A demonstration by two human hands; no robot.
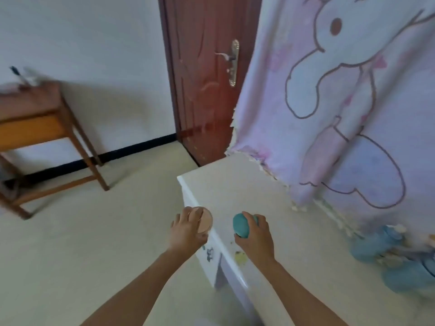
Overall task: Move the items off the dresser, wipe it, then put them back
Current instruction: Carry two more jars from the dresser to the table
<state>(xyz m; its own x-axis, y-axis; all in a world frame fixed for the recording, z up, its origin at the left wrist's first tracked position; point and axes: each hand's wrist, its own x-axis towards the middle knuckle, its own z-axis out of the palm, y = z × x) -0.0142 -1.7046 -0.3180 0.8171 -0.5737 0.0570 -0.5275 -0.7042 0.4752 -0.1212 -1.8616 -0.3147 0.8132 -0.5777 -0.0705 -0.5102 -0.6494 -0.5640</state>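
Note:
The white dresser (226, 184) stands at the centre right, its pale top running toward the lower right. My left hand (186, 231) grips a round peach-coloured container (205, 220) by its top, right at the dresser's left edge. Over the dresser top, my right hand (256, 236) is closed around a teal rounded container (240, 225). A blue plush toy (388, 252) lies on the dresser at the far right. A yellowish smear (240, 257) marks the top near the front edge.
A pink cartoon-print cloth (341, 102) hangs behind the dresser. A red-brown door (207, 78) stands behind it. At the left is a wooden table (35, 128) with small items on top. Pale floor (94, 231) lies between table and dresser.

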